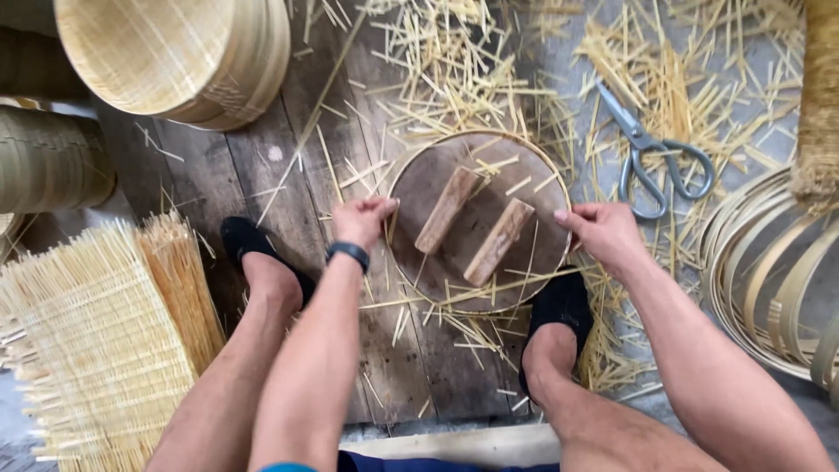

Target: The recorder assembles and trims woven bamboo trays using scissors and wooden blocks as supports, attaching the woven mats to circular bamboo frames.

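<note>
The wooden floor (262, 188) of dark planks carries everything, and it is covered with cut bamboo slivers (454, 61), thickest toward the far edge. At the near left corner lies a woven bamboo mat (83, 341) with loose strip ends. At the far left corner stands a stack of round woven baskets (175, 52), lying on the side. Along the right edge there is a bundle of bent bamboo hoops (760, 271).

In the middle of the floor sits a round wooden disc (476, 218) with a thin bamboo rim — two short wooden blocks (472, 223) lie on top of it, side by side and slanted. The person's two feet in black shoes (559, 315) stand at the near side of the disc, one at each side.

The left hand (363, 220) is closed on the disc's left rim, the fingers curled over it. The right hand (603, 232) grips the right rim in the same way. Grey scissors (655, 153) lie beyond the right hand — near it, not touching.
</note>
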